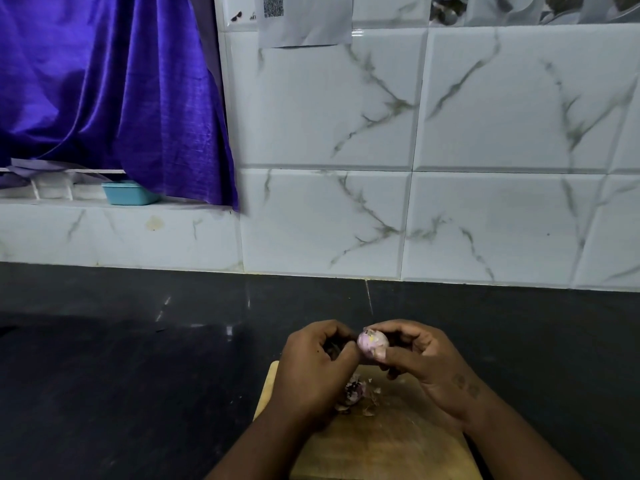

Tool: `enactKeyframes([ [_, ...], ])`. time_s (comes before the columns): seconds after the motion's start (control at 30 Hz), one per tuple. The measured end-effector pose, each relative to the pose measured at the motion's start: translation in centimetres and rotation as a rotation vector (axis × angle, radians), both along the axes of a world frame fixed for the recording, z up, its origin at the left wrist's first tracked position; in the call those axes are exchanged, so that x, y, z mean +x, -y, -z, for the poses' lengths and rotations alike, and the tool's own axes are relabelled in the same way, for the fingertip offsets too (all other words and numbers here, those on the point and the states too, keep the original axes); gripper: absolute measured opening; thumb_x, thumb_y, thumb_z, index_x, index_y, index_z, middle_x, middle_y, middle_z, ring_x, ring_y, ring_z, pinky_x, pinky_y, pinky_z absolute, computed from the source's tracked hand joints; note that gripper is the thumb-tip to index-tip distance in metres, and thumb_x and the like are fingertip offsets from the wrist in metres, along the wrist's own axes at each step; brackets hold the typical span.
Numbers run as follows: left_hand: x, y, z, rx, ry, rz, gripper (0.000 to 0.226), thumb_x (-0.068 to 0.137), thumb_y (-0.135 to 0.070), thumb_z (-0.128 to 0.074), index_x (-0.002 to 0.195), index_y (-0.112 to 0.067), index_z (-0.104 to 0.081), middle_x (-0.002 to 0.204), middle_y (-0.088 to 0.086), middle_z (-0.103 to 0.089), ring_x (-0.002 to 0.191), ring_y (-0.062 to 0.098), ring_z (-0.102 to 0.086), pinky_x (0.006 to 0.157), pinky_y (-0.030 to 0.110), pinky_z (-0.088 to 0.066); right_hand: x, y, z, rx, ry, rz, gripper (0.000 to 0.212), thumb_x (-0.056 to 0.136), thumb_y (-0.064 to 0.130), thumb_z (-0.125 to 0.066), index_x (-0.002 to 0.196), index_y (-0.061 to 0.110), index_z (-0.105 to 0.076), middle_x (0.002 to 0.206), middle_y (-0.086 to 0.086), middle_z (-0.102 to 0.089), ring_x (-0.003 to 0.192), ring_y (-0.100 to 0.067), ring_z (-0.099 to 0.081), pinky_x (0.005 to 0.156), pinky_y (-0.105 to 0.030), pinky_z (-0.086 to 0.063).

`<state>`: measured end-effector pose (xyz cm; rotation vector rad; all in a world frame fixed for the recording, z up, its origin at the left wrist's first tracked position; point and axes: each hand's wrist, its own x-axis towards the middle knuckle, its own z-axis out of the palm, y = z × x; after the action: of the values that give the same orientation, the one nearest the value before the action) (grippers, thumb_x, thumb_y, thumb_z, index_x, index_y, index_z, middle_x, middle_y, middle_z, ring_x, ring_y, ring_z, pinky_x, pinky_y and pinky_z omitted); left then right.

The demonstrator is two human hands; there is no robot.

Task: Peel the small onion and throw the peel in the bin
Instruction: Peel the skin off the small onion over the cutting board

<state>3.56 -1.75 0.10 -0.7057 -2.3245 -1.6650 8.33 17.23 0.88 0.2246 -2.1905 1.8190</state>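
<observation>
Pale pink and partly stripped, the small onion (372, 342) is held in the air above the far edge of the wooden chopping board (381, 441), between the person's two hands. The right hand (426, 362) grips it: thumb and fingers are curled round the bulb's right and lower sides, and the bare flesh faces the camera. The left hand (311, 362) sits over the board's far left corner with its fingers curled inward and its thumb tip against the onion's left side. Something dark shows inside that curl, but I cannot tell whether it is a strip of skin pinched there or only shadow.

Below the hands, on the board's far left part, lies a little heap of peel scraps (356, 393), purple and papery brown, with a few loose flakes just beside it.

The board rests on a black stone counter (121, 358) that runs out to both sides and beyond its far edge. Behind the board rises a white, marble-veined tiled wall (415, 133), with a sheet of paper (304, 19) stuck high on it. Far to the board's left and well above it hangs a violet curtain (104, 81), and a small blue tub (128, 192) stands on a ledge under the curtain's hem.
</observation>
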Motion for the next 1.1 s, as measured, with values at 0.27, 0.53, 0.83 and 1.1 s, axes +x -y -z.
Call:
enactKeyframes([
  [0.27, 0.2, -0.1, 0.0, 0.019, -0.018, 0.018, 0.020, 0.087, -0.051, -0.071, 0.083, -0.032, -0.077, 0.082, -0.010, -0.076, 0.077, 0.010, -0.070, 0.068, 0.036, -0.061, -0.1, -0.1, 0.2, -0.009, -0.020, -0.003, 0.030, 0.087, 0.003, -0.077, 0.106, 0.025, -0.081, 0.108, -0.003, -0.080, 0.095, -0.021, -0.076, 0.068, -0.027, -0.058],
  [0.53, -0.1, 0.0, 0.1, 0.005, 0.012, -0.029, 0.021, 0.092, -0.014, -0.068, 0.083, -0.030, -0.078, 0.082, -0.010, -0.076, 0.076, 0.009, -0.070, 0.070, 0.034, -0.060, -0.2, -0.1, 0.4, -0.042, -0.010, 0.001, 0.032, 0.080, 0.001, -0.083, 0.100, 0.026, -0.082, 0.102, 0.002, -0.082, 0.089, -0.013, -0.076, 0.068, -0.022, -0.059],
  [0.83, -0.2, -0.1, 0.4, 0.049, -0.026, -0.026, 0.006, 0.088, -0.031, -0.081, 0.083, -0.031, -0.079, 0.079, -0.009, -0.077, 0.071, 0.009, -0.072, 0.066, 0.040, -0.064, -0.8, -0.5, 1.0, 0.027, -0.041, 0.039, 0.037, 0.077, 0.002, -0.087, 0.108, 0.021, -0.079, 0.108, -0.005, -0.081, 0.101, -0.024, -0.077, 0.089, -0.041, -0.063],
  [1.1, -0.5, -0.2, 0.6, -0.004, 0.002, -0.032, 0.013, 0.093, -0.031, -0.076, 0.081, -0.029, -0.071, 0.071, -0.008, -0.068, 0.062, 0.001, -0.057, 0.056, 0.026, -0.047, -0.7, -0.3, 1.1, 0.005, -0.036, 0.012, 0.036, 0.078, -0.003, -0.085, 0.109, 0.014, -0.078, 0.106, -0.008, -0.081, 0.100, -0.026, -0.077, 0.089, -0.039, -0.064],
])
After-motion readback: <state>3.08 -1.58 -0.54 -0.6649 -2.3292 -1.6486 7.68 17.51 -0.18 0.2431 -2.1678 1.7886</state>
